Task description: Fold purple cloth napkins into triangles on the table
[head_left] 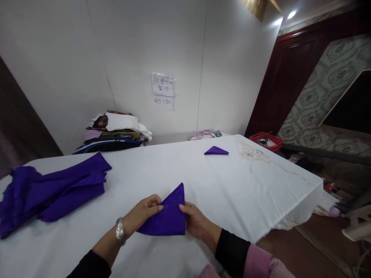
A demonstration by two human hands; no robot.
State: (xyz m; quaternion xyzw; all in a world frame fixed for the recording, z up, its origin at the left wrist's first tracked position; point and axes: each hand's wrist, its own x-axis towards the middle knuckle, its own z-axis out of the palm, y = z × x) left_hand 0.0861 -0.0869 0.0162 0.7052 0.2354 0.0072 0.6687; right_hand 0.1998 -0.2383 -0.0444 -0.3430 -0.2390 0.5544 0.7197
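A purple cloth napkin [171, 220], folded into a pointed shape, is held between my two hands just above the white tablecloth. My left hand [146, 210] pinches its left slanted edge, thumb on the near face. On the right edge, my right hand [195, 218] grips it with the thumb in front and the fingers hidden behind. Farther back lies a small purple napkin folded into a triangle [216, 150]. Loose purple cloths [63, 189] are heaped at the left of the table.
A white tablecloth [232, 185] covers the table. Behind its far edge are a stack of folded clothes [116, 131] and some pinkish cloth [203, 134]. A red basket [266, 141] stands past the far right corner. A paper sign [164, 85] hangs on the wall.
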